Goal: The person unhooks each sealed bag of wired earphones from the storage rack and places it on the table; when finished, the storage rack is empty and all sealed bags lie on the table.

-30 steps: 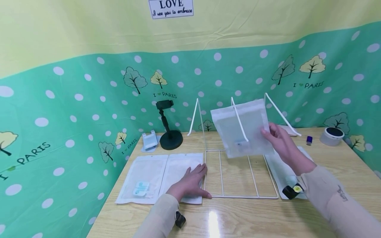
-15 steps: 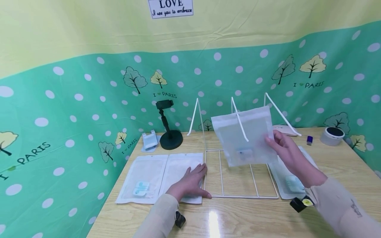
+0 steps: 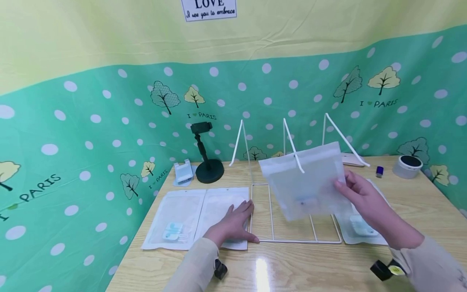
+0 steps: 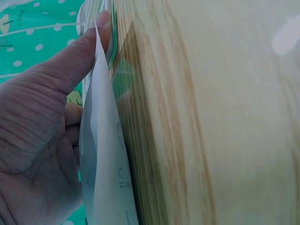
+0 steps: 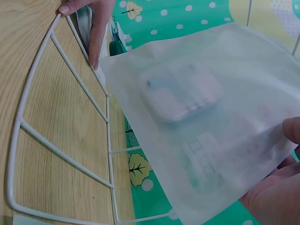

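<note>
- Right hand [image 3: 359, 194] raised above the table [image 3: 292, 267], fingers and thumb pinching the right edge of a frosted pouch [image 3: 306, 182].
- Pouch held in the air, tilted, hanging over the right half of the white wire rack [image 3: 292, 239], not touching the tabletop.
- Seen through the frosted film from the right wrist view: a small pale case [image 5: 180, 89] inside, with a printed label lower down, too blurred to read.
- One slanted prong of the rack crossing in front of the pouch's upper edge in the head view; touching or just in front, cannot tell.
- Left hand [image 3: 233, 223] lying flat on the table, fingers straight and relaxed, pressing down on a flat pouch [image 3: 222, 207] at the rack's left edge.
- Thumb [image 4: 79, 51] shown in the left wrist view resting along the lifted edge of that flat pouch, against the wood.
- Another flat pouch [image 3: 175, 219] just to the left of it, side by side, holding a pale blue case [image 3: 172, 231].
- One more pouch [image 3: 359, 227] lying on the table right of the rack, below the raised hand, also with a pale case inside.
- Held pouch well apart from the left hand, with the rack's base between them.
- Black phone stand [image 3: 208, 162] and a small white holder [image 3: 183, 172] at the back left of the table.
- Tape roll [image 3: 408, 166] at the back right.
</note>
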Motion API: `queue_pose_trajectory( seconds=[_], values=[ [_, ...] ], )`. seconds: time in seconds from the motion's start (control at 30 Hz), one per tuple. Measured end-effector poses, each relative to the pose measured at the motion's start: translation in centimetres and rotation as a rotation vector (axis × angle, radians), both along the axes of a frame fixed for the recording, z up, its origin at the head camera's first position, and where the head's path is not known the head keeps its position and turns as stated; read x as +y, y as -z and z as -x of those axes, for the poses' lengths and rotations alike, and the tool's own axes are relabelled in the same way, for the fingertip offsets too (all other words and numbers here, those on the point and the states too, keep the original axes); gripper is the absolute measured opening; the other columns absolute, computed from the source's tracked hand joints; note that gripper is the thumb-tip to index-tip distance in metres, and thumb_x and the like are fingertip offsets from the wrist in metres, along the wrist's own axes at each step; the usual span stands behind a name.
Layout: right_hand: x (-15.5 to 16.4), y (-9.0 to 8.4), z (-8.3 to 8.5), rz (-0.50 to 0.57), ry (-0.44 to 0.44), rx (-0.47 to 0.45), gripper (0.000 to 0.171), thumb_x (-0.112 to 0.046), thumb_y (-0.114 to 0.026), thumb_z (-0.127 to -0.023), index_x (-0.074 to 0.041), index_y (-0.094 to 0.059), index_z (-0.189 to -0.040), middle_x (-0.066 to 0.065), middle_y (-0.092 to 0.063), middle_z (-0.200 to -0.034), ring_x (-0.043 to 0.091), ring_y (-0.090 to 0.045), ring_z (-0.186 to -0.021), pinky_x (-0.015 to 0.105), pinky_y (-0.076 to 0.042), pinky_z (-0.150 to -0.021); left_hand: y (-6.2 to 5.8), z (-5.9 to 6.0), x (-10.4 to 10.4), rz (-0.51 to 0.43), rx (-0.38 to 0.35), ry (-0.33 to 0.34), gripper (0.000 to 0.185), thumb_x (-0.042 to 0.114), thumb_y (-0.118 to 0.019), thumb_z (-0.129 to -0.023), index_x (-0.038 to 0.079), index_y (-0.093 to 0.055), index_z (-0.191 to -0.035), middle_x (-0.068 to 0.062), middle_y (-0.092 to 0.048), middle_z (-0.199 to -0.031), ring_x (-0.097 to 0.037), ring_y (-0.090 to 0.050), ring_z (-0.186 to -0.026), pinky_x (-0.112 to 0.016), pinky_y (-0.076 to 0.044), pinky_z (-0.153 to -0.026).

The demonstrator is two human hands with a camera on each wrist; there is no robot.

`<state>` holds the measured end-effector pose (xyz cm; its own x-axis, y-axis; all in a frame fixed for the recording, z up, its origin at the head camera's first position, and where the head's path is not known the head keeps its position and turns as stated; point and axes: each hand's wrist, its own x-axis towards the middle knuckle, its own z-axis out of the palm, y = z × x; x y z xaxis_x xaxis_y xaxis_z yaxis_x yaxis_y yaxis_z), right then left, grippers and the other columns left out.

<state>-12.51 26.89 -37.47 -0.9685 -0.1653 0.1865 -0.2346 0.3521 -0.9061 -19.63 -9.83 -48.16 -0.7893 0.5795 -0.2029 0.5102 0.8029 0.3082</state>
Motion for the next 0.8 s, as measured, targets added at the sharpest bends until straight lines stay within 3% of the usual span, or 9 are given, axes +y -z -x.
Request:
queue_pose_trajectory(
  seconds=[0.17, 0.33, 0.6, 0.8],
  values=[
    [0.5, 0.0, -1.1, 0.016, -0.018, -0.002, 0.036, -0.019, -0.043, -0.106, -0.009, -0.045, -0.140, -0.012, -0.061, -0.120, 0.004, -0.062, -0.104, 0.027, -0.054, -0.080, 0.0, 0.1, 0.0, 0.002, -0.002, -0.005, 0.112, 0.067, -0.076, -0.069, 0.012, -0.027, -0.155, -0.002, -0.017, -0.162, -0.020, -0.011, -0.149, -0.052, -0.009, -0.118],
    [0.8, -0.1, -2.1, 0.022, -0.036, 0.038, 0.028, -0.010, -0.043, -0.105, -0.008, -0.051, -0.132, -0.009, -0.065, -0.115, 0.007, -0.065, -0.101, 0.024, -0.054, -0.079, -0.1, 0.1, -0.1, 0.002, -0.005, -0.003, 0.112, 0.066, -0.076, -0.070, 0.012, -0.027, -0.155, -0.003, -0.017, -0.162, -0.020, -0.011, -0.149, -0.052, -0.008, -0.118],
    [1.5, -0.6, -3.5, -0.006, -0.065, 0.126, 0.032, 0.000, -0.042, -0.103, -0.005, -0.052, -0.133, -0.009, -0.065, -0.119, 0.008, -0.066, -0.101, 0.023, -0.054, -0.078, -0.1, 0.1, -0.2, 0.003, -0.021, -0.012, 0.112, 0.066, -0.076, -0.070, 0.013, -0.027, -0.155, -0.001, -0.015, -0.163, -0.019, -0.009, -0.149, -0.051, -0.007, -0.119],
    [2.5, -1.1, -4.3, 0.050, -0.062, 0.165, 0.033, 0.007, -0.042, -0.100, -0.002, -0.054, -0.130, -0.005, -0.066, -0.118, 0.006, -0.064, -0.103, 0.017, -0.052, -0.080, 0.1, 0.3, -0.3, 0.005, -0.023, -0.021, 0.113, 0.067, -0.076, -0.069, 0.013, -0.027, -0.155, 0.000, -0.015, -0.163, -0.018, -0.009, -0.149, -0.050, -0.007, -0.119]
  ],
)
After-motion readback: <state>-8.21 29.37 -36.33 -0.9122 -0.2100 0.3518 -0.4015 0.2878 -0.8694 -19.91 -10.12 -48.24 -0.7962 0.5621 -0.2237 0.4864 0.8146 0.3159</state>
